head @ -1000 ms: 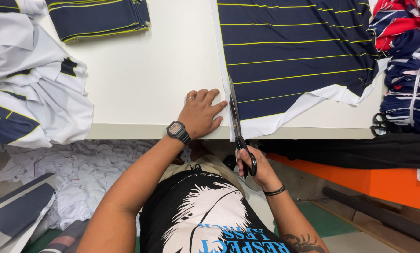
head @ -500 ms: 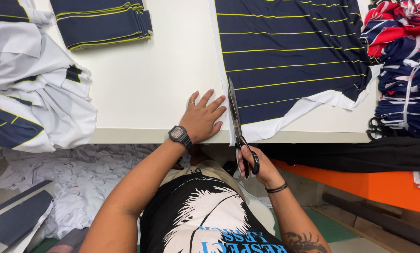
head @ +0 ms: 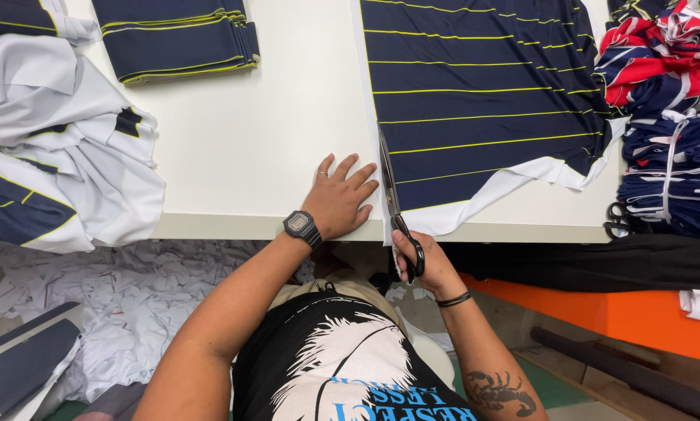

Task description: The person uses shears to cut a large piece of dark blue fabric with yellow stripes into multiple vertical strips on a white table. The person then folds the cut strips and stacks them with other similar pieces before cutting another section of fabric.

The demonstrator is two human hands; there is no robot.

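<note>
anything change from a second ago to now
Barely. The right hand keeps its grip on the scissors, blades lying along the left edge of the navy striped fabric as before. The left hand stays flat on the white table beside them. The folded navy stack and the fabric piles have not moved.

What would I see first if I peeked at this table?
First, the big navy fabric with yellow stripes spread over the white table, right of the middle. At its left edge the right hand works long scissors along the cloth, while the left hand presses flat beside them. Bright red, white and blue fabric is heaped at the far right.
</note>
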